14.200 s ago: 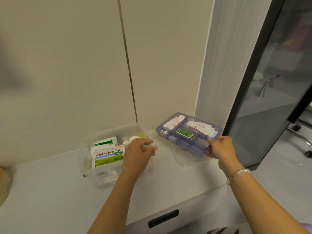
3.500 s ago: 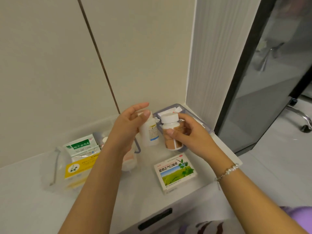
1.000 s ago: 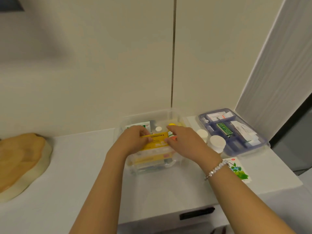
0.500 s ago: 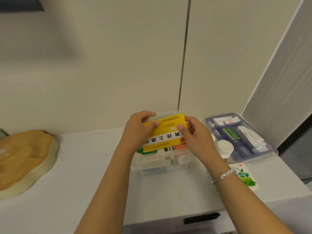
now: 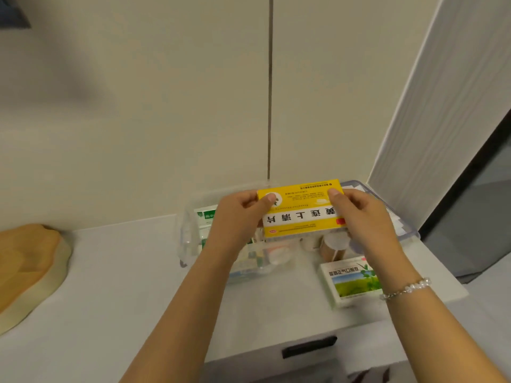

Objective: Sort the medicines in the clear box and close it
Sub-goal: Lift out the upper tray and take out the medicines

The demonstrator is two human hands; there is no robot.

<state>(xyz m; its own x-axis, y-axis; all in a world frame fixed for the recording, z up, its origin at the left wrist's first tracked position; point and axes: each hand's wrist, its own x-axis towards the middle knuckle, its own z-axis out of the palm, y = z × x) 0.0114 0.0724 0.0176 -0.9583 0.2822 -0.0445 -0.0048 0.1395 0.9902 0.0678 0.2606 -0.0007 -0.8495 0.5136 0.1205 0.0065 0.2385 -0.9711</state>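
Note:
A yellow medicine box (image 5: pixel 302 208) with a white band of upside-down characters is held flat above the clear box (image 5: pixel 190 241). My left hand (image 5: pixel 237 219) grips its left end and my right hand (image 5: pixel 362 217) grips its right end. The clear box stands on the white counter against the wall, with a green-and-white packet (image 5: pixel 206 215) and small items inside, partly hidden by my hands. A brown bottle with a white cap (image 5: pixel 333 246) stands on the counter under the yellow box.
A white carton with a green landscape picture (image 5: pixel 349 280) lies on the counter at the right. The purple-tinted tray (image 5: pixel 403 225) sits behind my right hand. A wooden board (image 5: pixel 25 269) lies at far left. A drawer handle (image 5: pixel 309 346) shows below the counter edge.
Both hands have lifted the yellow medicine box out of the clear box and raised it higher, its printed face turned toward me. The view shifted left.

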